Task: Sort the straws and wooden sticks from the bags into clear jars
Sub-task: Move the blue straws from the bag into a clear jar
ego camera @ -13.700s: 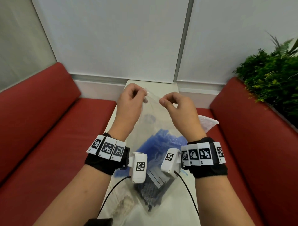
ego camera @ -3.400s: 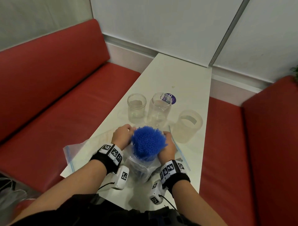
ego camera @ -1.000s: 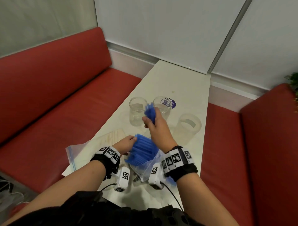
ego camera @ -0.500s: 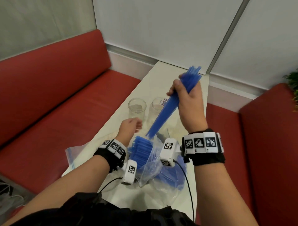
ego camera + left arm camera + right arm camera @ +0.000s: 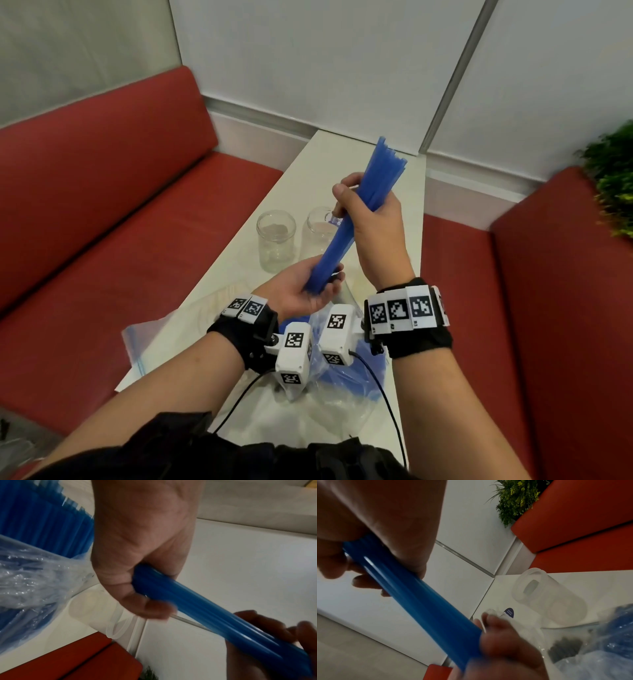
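A bundle of blue straws (image 5: 359, 212) slants above the white table (image 5: 407, 240). My right hand (image 5: 371, 214) grips it near the upper end, and my left hand (image 5: 308, 291), palm up, curls round its lower end. In the left wrist view my left hand (image 5: 142, 555) wraps the straws (image 5: 214, 623); in the right wrist view my right hand (image 5: 373, 513) clasps the straws (image 5: 419, 597). Two clear jars (image 5: 276, 240) (image 5: 317, 236) stand upright just behind. The clear bag (image 5: 346, 373) with more blue straws lies under my wrists.
A frosted jar (image 5: 547, 596) lies on its side on the table to the right. An empty zip bag (image 5: 147, 346) hangs over the table's left edge. Red benches (image 5: 120, 240) flank the narrow table, and a green plant (image 5: 613, 178) sits at the far right.
My right hand pulled a bundle of blue straws up out of the bag. My left hand left the bag and took hold of the bundle's lower end.
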Available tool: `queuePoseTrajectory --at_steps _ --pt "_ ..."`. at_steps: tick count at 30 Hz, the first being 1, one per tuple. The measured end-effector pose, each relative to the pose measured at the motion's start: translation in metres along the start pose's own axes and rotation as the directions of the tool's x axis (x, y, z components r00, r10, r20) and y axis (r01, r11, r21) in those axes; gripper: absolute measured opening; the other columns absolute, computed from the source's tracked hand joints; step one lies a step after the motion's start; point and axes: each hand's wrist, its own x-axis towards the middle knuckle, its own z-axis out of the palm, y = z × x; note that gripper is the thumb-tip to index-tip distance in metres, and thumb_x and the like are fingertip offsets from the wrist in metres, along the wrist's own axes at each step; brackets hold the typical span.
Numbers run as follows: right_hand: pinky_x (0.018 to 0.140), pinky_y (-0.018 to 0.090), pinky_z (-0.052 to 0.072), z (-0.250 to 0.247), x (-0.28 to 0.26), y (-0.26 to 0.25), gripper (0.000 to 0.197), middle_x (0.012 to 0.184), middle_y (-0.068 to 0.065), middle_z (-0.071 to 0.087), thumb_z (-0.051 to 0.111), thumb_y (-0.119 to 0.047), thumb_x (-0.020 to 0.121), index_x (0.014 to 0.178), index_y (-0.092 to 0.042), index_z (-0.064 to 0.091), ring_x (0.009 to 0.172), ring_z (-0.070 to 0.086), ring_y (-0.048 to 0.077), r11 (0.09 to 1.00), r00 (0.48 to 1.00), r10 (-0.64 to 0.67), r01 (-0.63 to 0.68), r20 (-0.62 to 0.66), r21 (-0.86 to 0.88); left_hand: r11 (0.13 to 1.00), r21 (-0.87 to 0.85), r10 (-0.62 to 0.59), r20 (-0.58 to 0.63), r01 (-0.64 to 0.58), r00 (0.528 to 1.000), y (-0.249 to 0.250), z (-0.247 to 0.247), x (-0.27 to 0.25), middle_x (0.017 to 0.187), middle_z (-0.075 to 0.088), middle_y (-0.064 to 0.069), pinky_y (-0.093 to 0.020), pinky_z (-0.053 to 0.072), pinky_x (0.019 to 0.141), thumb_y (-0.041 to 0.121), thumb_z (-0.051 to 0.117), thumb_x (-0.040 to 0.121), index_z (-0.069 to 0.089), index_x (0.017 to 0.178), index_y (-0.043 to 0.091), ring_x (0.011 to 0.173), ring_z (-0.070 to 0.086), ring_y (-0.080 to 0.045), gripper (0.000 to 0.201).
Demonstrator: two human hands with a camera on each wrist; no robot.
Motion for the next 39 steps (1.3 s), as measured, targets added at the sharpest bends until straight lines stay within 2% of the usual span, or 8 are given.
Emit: queuePoseTrajectory --at_steps 5,8,12,17,20,23,30,39 --pt "0.074 0.029 0.054 -0.028 0.012 -0.003 0.009 0.08 0.0 0.065 0.072 -0.016 0.087 0.082 -0.017 0.065 0.08 0.063 0.014 0.974 0.965 0.177 -0.144 0.191 -0.176 0.984 0.13 0.145 -0.147 -0.126 0.978 0.008 -0.01 0.004 0.061 0.045 -0.003 -0.015 0.017 0.029 0.019 0.049 0.098 0.046 0.08 0.009 0.038 0.03 -0.007 0.02" --pt "0.072 0.03 0.06 -0.05 0.023 -0.006 0.018 0.089 0.007 0.074 0.075 -0.015 0.086 0.096 -0.002 0.068 0.082 0.072 0.018 0.915 0.893 0.342 -0.247 0.291 -0.318 0.937 0.276 0.274 -0.199 -0.214 0.941 0.015 -0.017 0.005 0.06 0.042 -0.003 -0.016 0.019 0.03 0.019 0.045 0.101 0.049 0.085 0.01 0.038 0.032 -0.008 0.019" --pt "0.071 0.032 0.062 -0.06 0.031 -0.003 0.016 0.093 0.014 0.075 0.075 -0.007 0.085 0.096 0.003 0.069 0.086 0.075 0.025 0.924 0.918 0.309 -0.229 0.246 -0.308 0.856 0.482 0.333 -0.235 -0.188 0.913 0.018 -0.017 0.007 0.075 0.059 -0.01 -0.02 0.039 0.044 0.031 0.044 0.104 0.058 0.107 0.004 0.052 0.05 -0.014 0.031" --pt "0.076 0.041 0.063 -0.09 0.054 0.009 0.013 0.081 0.007 0.07 0.069 -0.003 0.085 0.077 -0.013 0.069 0.082 0.071 0.029 0.936 0.987 0.139 -0.157 -0.077 -0.315 0.365 0.931 0.546 -0.208 -0.008 0.811 0.032 -0.027 0.007 0.085 0.067 -0.013 -0.025 0.049 0.057 0.018 0.049 0.098 0.07 0.093 0.0 0.064 0.059 -0.02 0.028" --pt "0.077 0.046 0.061 -0.104 0.062 0.036 0.003 0.089 0.015 0.071 0.069 -0.005 0.084 0.086 -0.005 0.071 0.082 0.069 0.027 0.885 0.957 0.119 -0.224 -0.266 -0.409 -0.123 0.967 0.411 -0.154 0.222 0.899 0.034 -0.036 0.006 0.087 0.074 -0.013 -0.03 0.055 0.065 0.016 0.054 0.091 0.075 0.087 0.001 0.071 0.067 -0.023 0.026" --pt "0.065 0.033 0.054 -0.108 0.062 0.077 0.017 0.098 0.018 0.072 0.072 -0.011 0.084 0.095 0.002 0.069 0.079 0.067 0.025 0.79 0.9 0.162 -0.364 -0.404 -0.493 -0.438 0.88 0.292 -0.053 0.183 0.955 0.024 -0.041 0.01 0.101 0.073 -0.009 -0.034 0.053 0.085 0.017 0.061 0.089 0.075 0.096 0.005 0.088 0.066 -0.022 0.02" --pt "0.08 0.033 0.049 -0.099 0.048 0.147 0.027 0.105 0.016 0.071 0.075 -0.017 0.085 0.107 -0.003 0.068 0.099 0.067 0.032 0.666 0.859 0.376 -0.511 -0.348 -0.543 -0.776 0.616 0.189 0.02 0.137 0.982 -0.013 -0.066 0.029 0.131 0.046 0.0 -0.049 0.036 0.099 0.05 0.071 0.077 0.046 0.135 0.021 0.117 0.043 -0.028 0.07" --pt "0.094 0.036 0.044 -0.087 0.042 0.149 0.058 0.142 0.017 0.045 0.072 -0.027 0.09 0.141 -0.014 0.047 0.115 0.054 0.031 0.682 0.939 0.102 -0.306 -0.327 -0.665 -0.817 0.549 0.261 0.079 0.177 0.962 -0.012 -0.068 0.03 0.123 0.053 -0.009 -0.036 0.039 0.08 0.03 0.058 0.093 0.054 0.125 0.012 0.112 0.049 -0.029 0.037"
